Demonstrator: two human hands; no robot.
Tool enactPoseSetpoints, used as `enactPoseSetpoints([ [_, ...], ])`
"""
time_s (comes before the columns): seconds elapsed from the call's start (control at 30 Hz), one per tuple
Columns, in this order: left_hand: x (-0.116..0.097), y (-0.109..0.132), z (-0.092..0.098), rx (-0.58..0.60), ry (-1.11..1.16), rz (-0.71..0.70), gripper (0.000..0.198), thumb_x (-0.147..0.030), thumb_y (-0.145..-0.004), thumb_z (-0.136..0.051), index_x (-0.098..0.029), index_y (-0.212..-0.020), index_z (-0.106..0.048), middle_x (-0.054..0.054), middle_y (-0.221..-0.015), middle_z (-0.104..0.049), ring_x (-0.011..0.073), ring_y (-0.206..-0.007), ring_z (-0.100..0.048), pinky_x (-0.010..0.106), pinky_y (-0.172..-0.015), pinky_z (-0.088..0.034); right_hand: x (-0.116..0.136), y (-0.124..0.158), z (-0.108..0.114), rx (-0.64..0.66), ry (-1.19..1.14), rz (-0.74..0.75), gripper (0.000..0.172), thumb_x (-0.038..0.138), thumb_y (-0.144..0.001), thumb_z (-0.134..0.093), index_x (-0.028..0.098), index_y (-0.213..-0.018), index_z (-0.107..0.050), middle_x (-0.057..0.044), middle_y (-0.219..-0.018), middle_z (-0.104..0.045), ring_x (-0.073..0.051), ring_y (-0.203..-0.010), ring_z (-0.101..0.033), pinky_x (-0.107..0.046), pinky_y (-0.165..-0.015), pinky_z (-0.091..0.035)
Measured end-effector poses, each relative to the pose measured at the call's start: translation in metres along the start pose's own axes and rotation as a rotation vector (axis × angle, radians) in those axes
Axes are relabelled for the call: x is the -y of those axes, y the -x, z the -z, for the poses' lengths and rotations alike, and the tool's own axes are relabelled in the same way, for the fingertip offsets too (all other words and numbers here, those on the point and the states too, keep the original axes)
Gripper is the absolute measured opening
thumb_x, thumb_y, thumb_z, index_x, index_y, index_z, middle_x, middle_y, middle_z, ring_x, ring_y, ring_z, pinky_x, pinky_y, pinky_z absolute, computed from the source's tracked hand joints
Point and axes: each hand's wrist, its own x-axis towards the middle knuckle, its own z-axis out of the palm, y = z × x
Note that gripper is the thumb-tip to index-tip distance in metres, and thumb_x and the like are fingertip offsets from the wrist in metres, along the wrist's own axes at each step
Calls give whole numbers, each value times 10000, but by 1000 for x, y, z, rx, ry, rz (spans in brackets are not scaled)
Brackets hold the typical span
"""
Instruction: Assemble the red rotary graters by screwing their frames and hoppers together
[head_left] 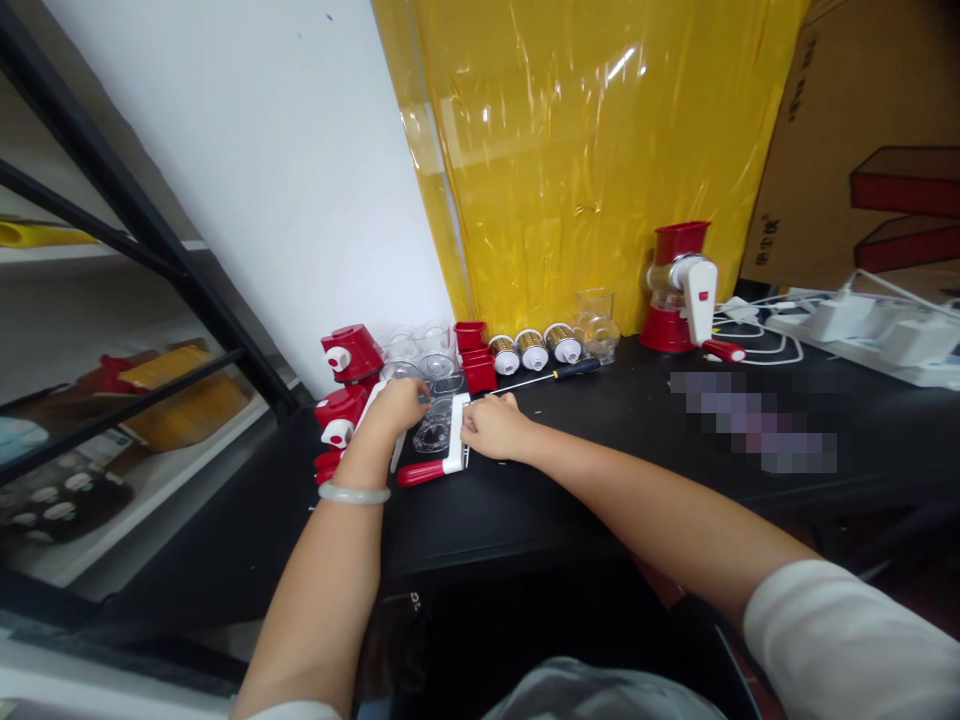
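My right hand has its fingers curled against the side of a white crank handle, gripping its arm. The crank's red grip points left on the black table. My left hand is closed beside the clear plastic parts; anything between its fingertips is hidden. A second white crank arm lies partly under my left wrist. Left of that hand are stacked red bases with white knobs. Behind my hands are red plastic pieces and a screwdriver.
Three metal grater drums lie along the yellow-wrapped sheet, near a clear housing. An assembled red rotary grater stands to the right. White chargers and cables sit farther right. A black-framed shelf is at left.
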Motion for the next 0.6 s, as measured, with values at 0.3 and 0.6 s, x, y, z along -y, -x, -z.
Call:
enactPoseSetpoints([
  [0.3,5,-2,0,94,-39,3,166,-273,-786,-725,-184,-908,-795,95,-961,-788,245,-951,-715,309,-861,-528,-1,0,-2,-3,18,4,226,307,-885,-498,178,-799,-662,-86,-1013,-755,-246,-987,-623,-348,-766,-278],
  [0.6,-4,0,-3,223,-132,-17,193,-216,-753,-705,-184,-917,-803,121,-1002,-796,232,-943,-729,277,-881,-526,0,-1,-3,-3,23,5,219,305,-882,-503,180,-803,-665,-90,-1019,-756,-252,-992,-625,-355,-775,-288],
])
